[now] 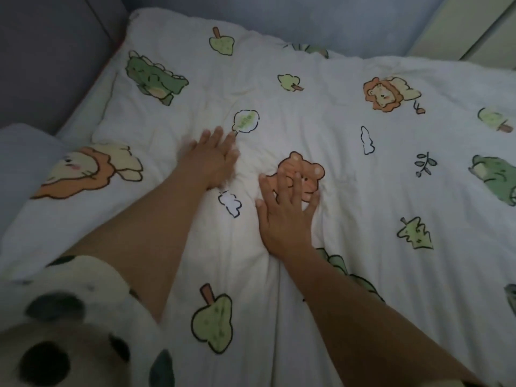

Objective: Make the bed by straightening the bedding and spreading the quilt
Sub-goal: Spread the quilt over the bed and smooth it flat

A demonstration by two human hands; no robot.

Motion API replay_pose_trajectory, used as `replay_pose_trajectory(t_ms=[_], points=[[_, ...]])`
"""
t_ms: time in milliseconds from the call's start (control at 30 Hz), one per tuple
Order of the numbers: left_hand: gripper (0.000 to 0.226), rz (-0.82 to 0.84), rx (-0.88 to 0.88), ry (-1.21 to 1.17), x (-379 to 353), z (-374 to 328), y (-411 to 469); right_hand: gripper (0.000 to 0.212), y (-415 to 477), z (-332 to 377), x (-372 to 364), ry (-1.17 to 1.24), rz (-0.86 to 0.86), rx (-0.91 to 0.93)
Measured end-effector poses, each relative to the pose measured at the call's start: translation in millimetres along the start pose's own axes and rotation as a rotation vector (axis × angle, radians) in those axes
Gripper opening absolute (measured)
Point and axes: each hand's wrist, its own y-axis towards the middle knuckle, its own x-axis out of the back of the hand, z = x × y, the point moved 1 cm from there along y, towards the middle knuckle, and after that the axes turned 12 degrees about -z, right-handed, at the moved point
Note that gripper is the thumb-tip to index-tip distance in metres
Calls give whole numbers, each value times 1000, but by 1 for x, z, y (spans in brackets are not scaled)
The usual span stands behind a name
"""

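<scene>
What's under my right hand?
The right hand lies flat and spread on the quilt, over an orange bear print; part of the bear is hidden beneath it.

Bed (81, 113) is viewed from above, w/ a white quilt (307, 121) spread over nearly all of it. Quilt is printed w/ lions, crocodiles, a bear, leaves & clouds. Creases are gathered approx. at its middle, and flatter fabric is seen to the right. A narrow bare strip of bed is seen at far left, beside the quilt edge. A pale pillow (25, 157) is seen at near left, touched by the quilt's edge.
</scene>
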Motion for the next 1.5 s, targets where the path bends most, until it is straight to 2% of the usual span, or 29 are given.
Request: replay_pose_trajectory(t_ms=[100,267,367,433,533,600,667,833,933,1000,1067,1200,1500], points=[[55,-56,-56,-38,19,-20,-41,56,-1,-3,3,1,57,10],[50,-250,-6,-52,48,-19,-129,63,10,-8,13,33,154,35],[46,-356,-40,58,67,-8,-185,57,1,-4,34,110,442,-10],[48,-399,31,162,79,7,-215,51,-17,5,64,142,535,-76],[50,-438,272,217,87,34,-256,52,-49,25,100,199,548,-72],[51,-414,448,131,94,48,-280,52,-63,40,120,173,528,-5],[52,-395,529,89,101,50,-297,53,-71,54,137,164,479,36],[51,-345,485,-69,116,49,-315,52,-78,88,160,178,403,76],[53,-428,407,72,137,83,-319,52,-82,106,172,191,331,131],[44,-471,469,119,147,112,-324,51,-85,116,177,185,296,170],[39,-433,501,152,140,127,-329,51,-90,123,178,153,300,209],[53,-328,411,187,112,135,-333,53,-105,136,166,73,329,276],[58,-318,351,252,112,132,-329,54,-115,147,155,14,387,278]])
